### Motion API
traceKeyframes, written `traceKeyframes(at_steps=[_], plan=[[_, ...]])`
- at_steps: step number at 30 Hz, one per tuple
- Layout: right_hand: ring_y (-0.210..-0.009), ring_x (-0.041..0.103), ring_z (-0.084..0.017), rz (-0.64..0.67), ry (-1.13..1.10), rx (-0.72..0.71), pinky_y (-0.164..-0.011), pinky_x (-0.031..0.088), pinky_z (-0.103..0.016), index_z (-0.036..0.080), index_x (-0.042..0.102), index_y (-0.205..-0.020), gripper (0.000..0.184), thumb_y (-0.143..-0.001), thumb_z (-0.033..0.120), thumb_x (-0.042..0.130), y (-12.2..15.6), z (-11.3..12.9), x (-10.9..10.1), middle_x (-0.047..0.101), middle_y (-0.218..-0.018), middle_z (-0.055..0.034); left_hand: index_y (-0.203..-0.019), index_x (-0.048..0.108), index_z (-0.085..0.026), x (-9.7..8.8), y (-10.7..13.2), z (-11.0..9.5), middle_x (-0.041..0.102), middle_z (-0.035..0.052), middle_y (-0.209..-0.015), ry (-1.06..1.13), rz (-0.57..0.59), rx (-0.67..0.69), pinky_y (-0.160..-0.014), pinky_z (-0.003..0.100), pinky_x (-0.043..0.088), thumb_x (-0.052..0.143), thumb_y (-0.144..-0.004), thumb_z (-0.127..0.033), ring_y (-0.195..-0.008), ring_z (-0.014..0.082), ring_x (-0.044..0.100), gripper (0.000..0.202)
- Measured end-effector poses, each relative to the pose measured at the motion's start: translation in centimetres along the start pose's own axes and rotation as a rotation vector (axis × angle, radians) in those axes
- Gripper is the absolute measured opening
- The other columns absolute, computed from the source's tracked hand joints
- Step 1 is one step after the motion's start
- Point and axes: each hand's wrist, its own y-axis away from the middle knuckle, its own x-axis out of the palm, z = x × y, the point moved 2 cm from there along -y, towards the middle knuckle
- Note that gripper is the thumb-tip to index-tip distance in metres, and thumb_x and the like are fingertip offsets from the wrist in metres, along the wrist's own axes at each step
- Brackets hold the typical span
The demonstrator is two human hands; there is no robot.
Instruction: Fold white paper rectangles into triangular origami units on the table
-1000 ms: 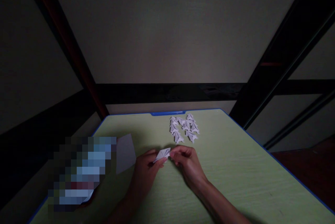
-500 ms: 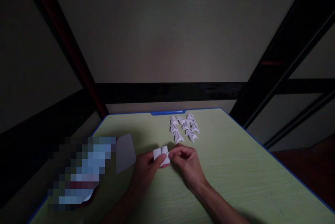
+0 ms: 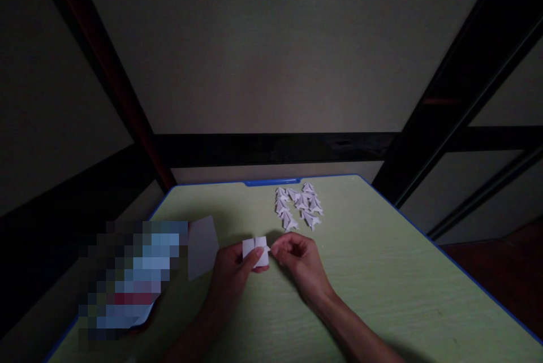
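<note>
As the left hand (image 3: 231, 267) pinches the folded paper (image 3: 262, 260) and the right hand (image 3: 300, 255) nips its side tip (image 3: 268, 249), it looks light, crisp, easily creased, best held by edges.

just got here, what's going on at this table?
A person is working a small folded white paper with two bare hands. The left hand grips it, thumb across the top; the right hand is at a small point on its right side, though whether it touches is hard to tell. Beyond the hands, a group of folded white pieces lies on the green table. A flat sheet lies by the left hand.
</note>
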Motion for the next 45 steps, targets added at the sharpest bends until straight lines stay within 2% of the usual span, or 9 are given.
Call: traceKeyframes(at_steps=[7, 13, 16, 23, 29, 33, 35, 40, 45], plan=[[-0.042, 0.038, -0.005, 0.147, 0.051, 0.018, -0.043, 0.028, -0.018, 0.012, 0.053, -0.059, 0.009, -0.061, 0.019, 0.059, 0.0, 0.1, 0.4, 0.047, -0.045, 0.0048, -0.050, 0.061, -0.011, 0.2, 0.3, -0.4, 0.058, -0.0012, -0.043, 0.018, 0.059, 0.041, -0.045, 0.021, 0.042, 0.060, -0.056, -0.025, -0.044, 0.0126, 0.052, 0.015], [-0.043, 0.036, -0.006, 0.195, 0.063, -0.004, -0.043, 0.026, -0.019, 0.013, 0.048, -0.059, 0.019, -0.065, 0.027, 0.058, 0.2, -0.1, 0.4, 0.043, -0.046, 0.0049, -0.053, 0.060, -0.011, 0.3, 0.0, 0.3, 0.059, 0.0000, -0.046, 0.023, 0.119, 0.017, -0.046, 0.024, 0.043, 0.060, -0.055, -0.028, -0.046, 0.0143, 0.053, 0.017], [-0.045, 0.037, -0.006, 0.235, 0.014, -0.018, -0.045, 0.027, -0.020, 0.014, 0.045, -0.058, 0.021, -0.067, 0.030, 0.056, 0.4, -0.3, 0.2, 0.042, -0.047, 0.0049, -0.047, 0.058, -0.011, 0.4, 0.0, 0.3, 0.056, -0.0003, -0.041, 0.006, 0.171, 0.052, -0.044, 0.021, 0.039, 0.058, -0.058, -0.028, -0.042, 0.0118, 0.050, 0.020], [-0.041, 0.043, -0.009, 0.293, -0.235, 0.021, -0.044, 0.030, -0.022, 0.015, 0.043, -0.059, 0.018, -0.066, 0.025, 0.056, 0.1, -0.5, 0.5, 0.045, -0.045, 0.0045, -0.057, 0.060, -0.010, 0.9, 0.0, 0.3, 0.059, 0.0008, -0.047, 0.146, 0.243, -0.005, -0.044, 0.021, 0.039, 0.057, -0.060, -0.028, -0.042, 0.0104, 0.050, 0.019], [-0.039, 0.044, -0.009, 0.339, -0.187, 0.030, -0.044, 0.030, -0.021, 0.015, 0.043, -0.059, 0.020, -0.063, 0.027, 0.059, 0.2, 0.3, 0.9, 0.048, -0.043, 0.0046, -0.060, 0.060, -0.009, 0.8, -0.2, 0.6, 0.058, 0.0005, -0.046, 0.156, 0.245, -0.019, -0.041, 0.021, 0.038, 0.060, -0.058, -0.028, -0.040, 0.0101, 0.048, 0.019], [-0.041, 0.040, -0.006, 0.274, -0.157, 0.042, -0.043, 0.027, -0.019, 0.014, 0.045, -0.055, 0.024, -0.058, 0.027, 0.064, 0.1, 0.1, 0.5, 0.045, -0.043, 0.0056, -0.061, 0.060, -0.010, 0.6, 0.0, 0.3, 0.058, -0.0003, -0.046, 0.135, 0.201, 0.010, -0.041, 0.019, 0.037, 0.061, -0.056, -0.025, -0.044, 0.0104, 0.049, 0.016], [-0.042, 0.040, -0.006, 0.289, -0.176, 0.048, -0.044, 0.027, -0.019, 0.013, 0.046, -0.055, 0.022, -0.059, 0.026, 0.064, 0.1, -0.2, 0.4, 0.046, -0.045, 0.0048, -0.059, 0.060, -0.011, 0.5, 0.0, 0.2, 0.058, -0.0002, -0.046, 0.137, 0.194, 0.006, -0.042, 0.019, 0.036, 0.061, -0.056, -0.024, -0.045, 0.0105, 0.050, 0.014], [-0.044, 0.045, -0.008, 0.380, -0.306, 0.074, -0.049, 0.033, -0.022, 0.014, 0.049, -0.058, 0.018, -0.061, 0.026, 0.063, 0.4, -0.4, 0.6, 0.052, -0.050, 0.0018, -0.055, 0.060, -0.010, 0.5, -0.2, 0.7, 0.059, 0.0007, -0.045, 0.221, 0.288, -0.008, -0.043, 0.019, 0.034, 0.062, -0.055, -0.024, -0.042, 0.0092, 0.047, 0.014], [-0.043, 0.045, -0.007, 0.346, -0.303, 0.092, -0.046, 0.033, -0.020, 0.014, 0.048, -0.058, 0.020, -0.057, 0.023, 0.066, 0.5, 0.0, 0.7, 0.052, -0.048, 0.0031, -0.051, 0.058, -0.011, 0.3, -0.5, 1.1, 0.057, -0.0002, -0.042, 0.222, 0.324, -0.029, -0.041, 0.020, 0.034, 0.063, -0.053, -0.026, -0.040, 0.0093, 0.046, 0.016]])
